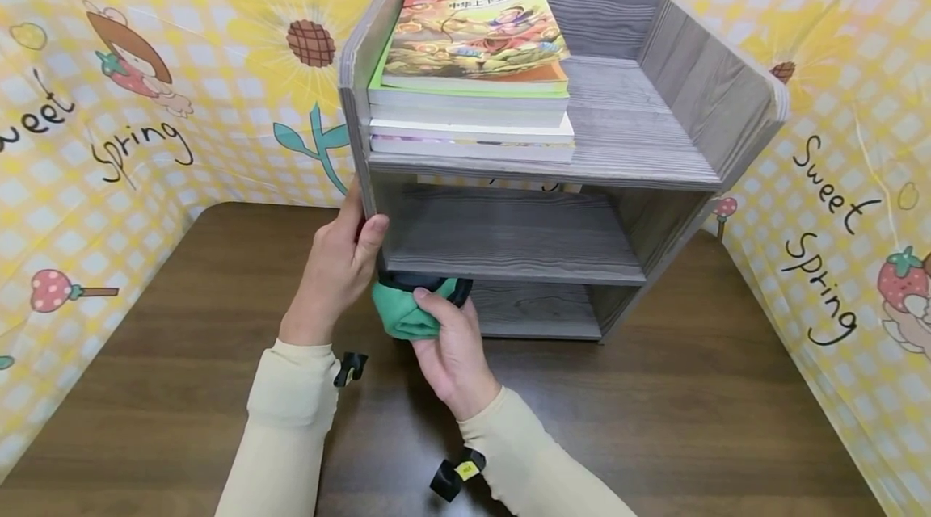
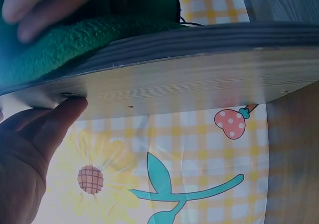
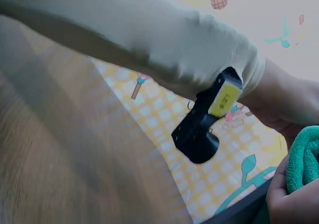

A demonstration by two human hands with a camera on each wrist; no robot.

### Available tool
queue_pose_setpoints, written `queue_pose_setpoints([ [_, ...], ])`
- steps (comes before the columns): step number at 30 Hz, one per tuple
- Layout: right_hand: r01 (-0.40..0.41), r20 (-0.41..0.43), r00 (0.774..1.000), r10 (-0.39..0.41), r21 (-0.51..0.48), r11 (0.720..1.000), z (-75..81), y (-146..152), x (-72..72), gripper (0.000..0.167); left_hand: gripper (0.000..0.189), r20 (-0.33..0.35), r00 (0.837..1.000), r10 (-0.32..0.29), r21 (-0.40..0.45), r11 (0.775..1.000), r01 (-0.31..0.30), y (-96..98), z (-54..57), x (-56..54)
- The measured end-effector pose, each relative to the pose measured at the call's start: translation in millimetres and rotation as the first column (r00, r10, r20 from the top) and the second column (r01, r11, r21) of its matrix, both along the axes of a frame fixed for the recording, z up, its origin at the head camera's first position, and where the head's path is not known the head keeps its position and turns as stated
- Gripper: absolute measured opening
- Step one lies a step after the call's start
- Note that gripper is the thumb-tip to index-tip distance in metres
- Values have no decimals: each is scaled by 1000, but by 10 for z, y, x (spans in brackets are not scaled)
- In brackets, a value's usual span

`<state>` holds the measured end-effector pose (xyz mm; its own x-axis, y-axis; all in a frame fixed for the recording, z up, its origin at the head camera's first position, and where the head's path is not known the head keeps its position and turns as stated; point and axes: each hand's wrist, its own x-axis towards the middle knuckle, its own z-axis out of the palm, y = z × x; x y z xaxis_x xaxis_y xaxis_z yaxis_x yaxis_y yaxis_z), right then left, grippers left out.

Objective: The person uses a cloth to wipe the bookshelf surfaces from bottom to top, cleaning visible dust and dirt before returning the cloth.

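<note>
My left hand [image 1: 330,266] rests against the left side panel of a grey wood-grain shelf unit [image 1: 509,234]. In the left wrist view, a fingertip of the left hand [image 2: 30,154] touches the panel's pale outer face. Low at the unit's front left corner, my right hand [image 1: 454,339] grips a green towel-like cloth [image 1: 407,313] with black edging, thumb on top. This fuzzy cloth [image 2: 84,45] lies against the panel's front edge in the left wrist view. At the right wrist view's edge, the cloth [image 3: 306,159] looks folded, and much of the right hand [image 3: 291,204] is cut off.
A stack of books [image 1: 473,81] sits on the left of the top shelf. The unit stands on a brown wooden table [image 1: 698,404]. Yellow checked fabric [image 1: 218,32] hangs behind and at both sides. Each sleeve carries a black wrist camera [image 1: 457,475].
</note>
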<state>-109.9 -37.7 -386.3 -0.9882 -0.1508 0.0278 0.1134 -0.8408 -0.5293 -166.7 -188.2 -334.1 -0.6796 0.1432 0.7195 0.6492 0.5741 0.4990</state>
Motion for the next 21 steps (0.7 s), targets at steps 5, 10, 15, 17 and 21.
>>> queue_pose_setpoints([
  [5, 5, -8, 1000, -5, 18, 1000, -11, 131, 5, 19, 76, 8, 1000, -2, -4, 1000, 2, -1, 15, 1],
  [10, 46, -13, 999, -46, 14, 999, -19, 304, 14, 17, 75, 13, 1000, -11, -8, 1000, 11, -15, 27, 10],
  [15, 81, -13, 997, -81, 4, 997, -14, 394, 19, 18, 74, -5, 1000, -6, -13, 1000, 6, -35, 33, 9],
  [17, 84, -13, 996, -84, 0, 996, -10, 382, 15, 18, 73, -15, 1000, -7, -17, 1000, 6, -30, 29, -1],
  [21, 62, -16, 998, -63, -16, 998, -9, 264, 5, 16, 75, -22, 1000, -10, -14, 1000, 10, -3, 8, -9],
])
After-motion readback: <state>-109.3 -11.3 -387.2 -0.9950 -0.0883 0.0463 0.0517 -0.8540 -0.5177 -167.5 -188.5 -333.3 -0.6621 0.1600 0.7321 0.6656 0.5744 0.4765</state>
